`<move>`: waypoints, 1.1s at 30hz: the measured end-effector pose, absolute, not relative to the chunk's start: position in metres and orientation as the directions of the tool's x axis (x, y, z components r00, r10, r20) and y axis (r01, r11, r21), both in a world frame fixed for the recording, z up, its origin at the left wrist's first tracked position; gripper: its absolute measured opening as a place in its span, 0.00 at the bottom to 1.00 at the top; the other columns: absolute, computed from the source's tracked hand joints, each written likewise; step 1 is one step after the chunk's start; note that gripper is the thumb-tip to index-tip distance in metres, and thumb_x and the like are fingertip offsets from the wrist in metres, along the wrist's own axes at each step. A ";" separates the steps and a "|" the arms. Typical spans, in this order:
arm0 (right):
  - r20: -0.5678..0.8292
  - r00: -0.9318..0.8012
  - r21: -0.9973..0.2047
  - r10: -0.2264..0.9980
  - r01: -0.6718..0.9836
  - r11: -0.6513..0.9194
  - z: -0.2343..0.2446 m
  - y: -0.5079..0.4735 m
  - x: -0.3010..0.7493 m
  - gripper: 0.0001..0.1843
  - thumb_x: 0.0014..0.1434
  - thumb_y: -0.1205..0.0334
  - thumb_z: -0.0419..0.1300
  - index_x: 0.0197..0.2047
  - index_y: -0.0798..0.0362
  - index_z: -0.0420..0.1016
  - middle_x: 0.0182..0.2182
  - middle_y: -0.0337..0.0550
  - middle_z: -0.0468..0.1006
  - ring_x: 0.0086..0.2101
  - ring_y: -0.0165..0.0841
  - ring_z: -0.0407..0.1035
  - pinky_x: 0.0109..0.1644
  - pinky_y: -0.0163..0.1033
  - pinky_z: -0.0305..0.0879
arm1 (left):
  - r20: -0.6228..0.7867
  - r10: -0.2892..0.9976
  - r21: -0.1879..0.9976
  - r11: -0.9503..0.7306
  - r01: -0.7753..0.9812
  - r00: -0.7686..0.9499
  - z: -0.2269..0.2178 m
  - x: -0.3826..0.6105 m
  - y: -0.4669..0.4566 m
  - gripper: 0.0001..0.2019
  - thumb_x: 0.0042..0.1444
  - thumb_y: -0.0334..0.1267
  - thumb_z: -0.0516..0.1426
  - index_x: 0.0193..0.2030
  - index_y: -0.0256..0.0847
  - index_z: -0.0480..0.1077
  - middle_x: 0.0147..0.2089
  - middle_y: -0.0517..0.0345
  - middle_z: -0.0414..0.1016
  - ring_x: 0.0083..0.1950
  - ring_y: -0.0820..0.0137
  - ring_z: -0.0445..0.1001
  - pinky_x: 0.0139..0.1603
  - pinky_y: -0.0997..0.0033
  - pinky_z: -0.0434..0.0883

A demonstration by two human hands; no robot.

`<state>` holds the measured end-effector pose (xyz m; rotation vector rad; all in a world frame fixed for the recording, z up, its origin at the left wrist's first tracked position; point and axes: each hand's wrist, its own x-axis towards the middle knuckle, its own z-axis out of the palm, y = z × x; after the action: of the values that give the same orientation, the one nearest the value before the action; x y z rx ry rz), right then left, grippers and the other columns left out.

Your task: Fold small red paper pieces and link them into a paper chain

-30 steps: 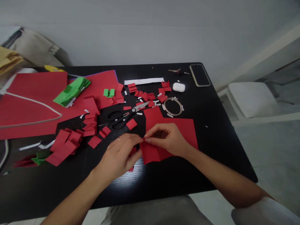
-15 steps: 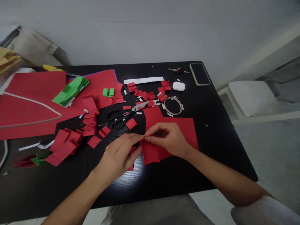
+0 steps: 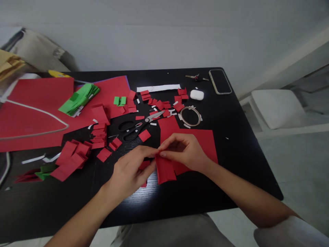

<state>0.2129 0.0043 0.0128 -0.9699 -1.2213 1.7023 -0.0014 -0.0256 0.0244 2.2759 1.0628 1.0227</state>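
Observation:
A folded piece of red paper stands out below my fingers, its near end toward the table's front. My right hand pinches its upper edge between thumb and index finger. From the other side, my left hand meets it there, fingertips closed on the same left edge. Exactly what lies between the fingertips is partly hidden. Under and beyond my right hand is a larger red paper sheet. Small red folded pieces lie partly hidden beneath my left hand. Black-handled scissors rest open just beyond it.
Around the scissors lie several red paper squares and white scraps. A tape roll, white earbud case, keys and phone sit at the back right. Green folded papers rest on big red sheets at left.
The near end of the folded red paper has tipped slightly toward the table's front. Both hands keep their pinch at almost the same spot, and the view has shifted a little.

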 end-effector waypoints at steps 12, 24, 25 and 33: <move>-0.120 -0.385 -0.972 0.915 -0.142 -0.187 0.013 0.005 0.213 0.08 0.53 0.61 0.77 0.36 0.51 0.86 0.32 0.41 0.86 0.34 0.32 0.81 0.40 0.37 0.79 | 0.459 0.775 0.605 -0.630 0.486 0.434 0.026 -0.002 -0.025 0.12 0.64 0.26 0.61 0.53 0.39 0.71 0.45 0.54 0.83 0.45 0.70 0.83 0.49 0.73 0.81; -0.117 -0.335 -0.970 0.935 -0.164 -0.180 0.012 0.003 0.209 0.09 0.52 0.60 0.78 0.35 0.51 0.87 0.32 0.41 0.87 0.32 0.33 0.81 0.37 0.37 0.79 | 0.472 0.777 0.606 -0.629 0.486 0.417 0.024 -0.003 -0.024 0.10 0.64 0.26 0.61 0.51 0.37 0.72 0.40 0.57 0.81 0.40 0.73 0.82 0.44 0.78 0.79; -0.121 -0.342 -0.969 0.932 -0.164 -0.186 0.012 0.003 0.209 0.09 0.52 0.60 0.78 0.35 0.51 0.87 0.32 0.41 0.87 0.31 0.33 0.81 0.36 0.36 0.79 | 0.469 0.776 0.607 -0.630 0.485 0.421 0.024 -0.003 -0.024 0.10 0.64 0.26 0.61 0.51 0.37 0.72 0.41 0.57 0.81 0.41 0.73 0.82 0.44 0.78 0.79; -0.116 -0.327 -0.970 0.938 -0.166 -0.178 0.013 0.002 0.209 0.10 0.53 0.60 0.77 0.36 0.51 0.84 0.33 0.40 0.87 0.35 0.33 0.82 0.41 0.38 0.80 | 0.454 0.775 0.624 -0.629 0.464 0.439 0.023 -0.005 -0.023 0.11 0.64 0.26 0.61 0.53 0.37 0.73 0.42 0.56 0.81 0.42 0.72 0.82 0.45 0.77 0.79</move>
<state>0.2094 0.0021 0.0129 -0.9998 -1.2113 1.6424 -0.0045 -0.0230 0.0228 2.2871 1.0487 1.0351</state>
